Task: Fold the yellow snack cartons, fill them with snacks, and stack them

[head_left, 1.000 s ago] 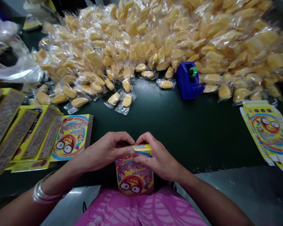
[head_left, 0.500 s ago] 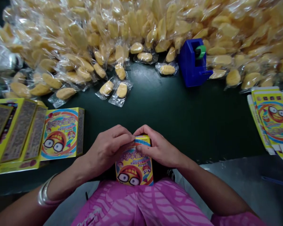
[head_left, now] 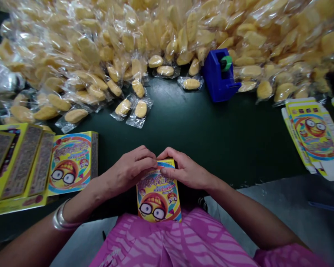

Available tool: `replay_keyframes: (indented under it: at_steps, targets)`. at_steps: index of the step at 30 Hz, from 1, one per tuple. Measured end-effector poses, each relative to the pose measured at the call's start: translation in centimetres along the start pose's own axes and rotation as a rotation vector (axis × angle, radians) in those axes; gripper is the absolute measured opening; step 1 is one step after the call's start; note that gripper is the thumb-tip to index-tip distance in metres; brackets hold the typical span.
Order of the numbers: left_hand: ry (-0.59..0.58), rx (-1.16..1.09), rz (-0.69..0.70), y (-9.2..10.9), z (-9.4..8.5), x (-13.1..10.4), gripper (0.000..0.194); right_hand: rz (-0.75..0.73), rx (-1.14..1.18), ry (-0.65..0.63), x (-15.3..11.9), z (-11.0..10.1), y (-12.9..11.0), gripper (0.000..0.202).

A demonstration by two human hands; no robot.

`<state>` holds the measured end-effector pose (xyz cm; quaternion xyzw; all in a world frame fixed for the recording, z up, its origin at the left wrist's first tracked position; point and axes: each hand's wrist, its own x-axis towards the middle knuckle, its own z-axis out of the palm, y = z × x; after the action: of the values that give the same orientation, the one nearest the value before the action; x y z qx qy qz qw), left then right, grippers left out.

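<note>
A yellow cardboard box point(head_left: 157, 198) printed with a cartoon face in glasses stands against my pink shirt at the table's front edge. My left hand point(head_left: 137, 163) is closed at the box's upper left corner, its fingertips hidden behind the knuckles. On the upper right, my right hand point(head_left: 183, 168) grips the box, thumb across the printed front and index finger arched over the top edge. The fingers of both hands nearly meet at the box's top.
Many wrapped yellow pieces point(head_left: 100, 48) are heaped along the back. A blue tape dispenser point(head_left: 218, 78) stands before them. Filled-out boxes point(head_left: 72, 163) lean in a row at left; flattened boxes point(head_left: 313, 133) are stacked at right on the dark green table point(head_left: 189, 129).
The view has shifted a little, so the things at right sit further left. Both hands stay on the box, and slightly more of its front shows.
</note>
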<state>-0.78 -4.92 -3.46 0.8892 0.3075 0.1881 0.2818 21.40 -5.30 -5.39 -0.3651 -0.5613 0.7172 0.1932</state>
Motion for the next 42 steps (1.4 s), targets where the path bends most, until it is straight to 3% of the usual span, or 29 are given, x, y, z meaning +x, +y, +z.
replay_keyframes:
  at_steps: [3, 6, 9, 11, 12, 17, 20, 26, 32, 35, 37, 40, 42]
  targets:
    - [0.041, 0.038, -0.048, 0.1, 1.0, -0.3, 0.013, -0.001, 0.001, -0.002, 0.2, 0.1, 0.1, 0.026]
    - [0.154, 0.027, -0.127, -0.1, 1.7, -0.7, 0.016, 0.012, 0.037, 0.017, 0.3, 0.2, 0.2, 0.026]
    - [0.398, 0.002, -0.377, -0.1, 1.7, -1.3, 0.016, 0.022, 0.081, 0.039, 0.4, 0.3, 0.3, 0.028]
    - [0.466, -0.045, -0.484, 0.4, 1.4, -1.6, 0.014, 0.027, 0.074, 0.056, 0.4, 0.4, 0.2, 0.029]
    - [0.428, -0.065, -0.460, 0.7, 1.1, -1.7, 0.013, 0.030, 0.058, 0.065, 0.4, 0.4, 0.1, 0.029]
    - [-0.010, 0.102, -0.050, 1.7, -0.7, -1.3, 0.030, 0.030, -0.023, 0.084, 0.7, 0.4, -0.2, 0.028]
    - [-0.168, 0.157, 0.011, 1.5, -1.9, -0.6, 0.029, 0.009, -0.008, 0.065, 0.8, 0.3, 0.0, 0.026]
    - [-0.289, 0.274, 0.075, 1.6, -2.8, 0.8, 0.017, -0.011, -0.006, 0.060, 0.6, 0.3, 0.3, 0.024]
    - [-0.311, 0.426, 0.139, 1.7, -1.9, 1.7, 0.018, -0.011, -0.045, 0.056, 0.8, 0.3, 0.3, 0.022]
    - [-0.225, 0.389, 0.067, 0.7, -1.6, 1.3, 0.018, -0.019, -0.041, 0.073, 0.8, 0.2, 0.4, 0.023]
    - [-0.049, 0.383, -0.059, -0.1, -1.9, 0.6, 0.015, -0.020, -0.031, 0.083, 0.7, 0.2, 0.5, 0.025]
    - [0.316, 0.414, -0.403, -0.5, -2.9, -0.9, 0.008, -0.012, -0.011, 0.088, 0.5, 0.3, 0.5, 0.026]
    - [0.433, 0.275, -0.616, 0.1, -3.2, -1.9, 0.003, 0.000, -0.011, 0.083, 0.4, 0.4, 0.4, 0.027]
